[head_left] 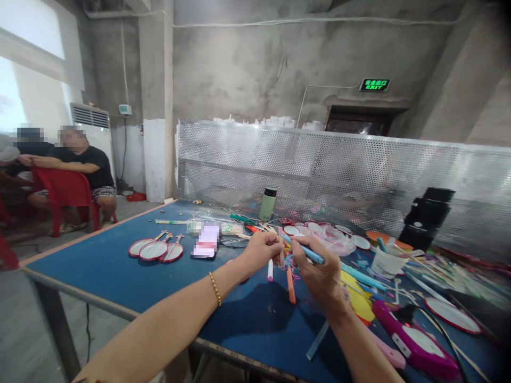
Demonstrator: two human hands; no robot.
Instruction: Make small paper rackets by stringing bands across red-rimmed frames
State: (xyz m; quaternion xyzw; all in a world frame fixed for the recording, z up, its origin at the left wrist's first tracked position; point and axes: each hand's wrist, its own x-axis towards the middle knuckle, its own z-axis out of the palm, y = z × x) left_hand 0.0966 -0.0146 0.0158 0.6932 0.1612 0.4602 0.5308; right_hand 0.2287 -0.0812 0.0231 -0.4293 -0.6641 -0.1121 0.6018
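Observation:
My left hand [263, 254], with a gold bead bracelet at the wrist, pinches a thin tan strip [281, 251] that looks like wood. Held like a writing tool, a blue pen [309, 250] is in my right hand [321, 271], its front end close to the strip. Whether the tip touches the strip I cannot tell. Below the hands lie an orange pen [291, 287] and a white pen with a pink end [270, 271]. Tangled pink and blue strands [294, 270] sit between the hands, partly covered by them.
Several small round red-rimmed fans [154, 250] and a phone [206, 240] lie left on the blue table [99, 276]. Behind stands a green bottle [268, 205]. A white tub [385, 265], purple device [415, 340] and loose sticks crowd the right. A perforated metal screen [247, 159] closes the back.

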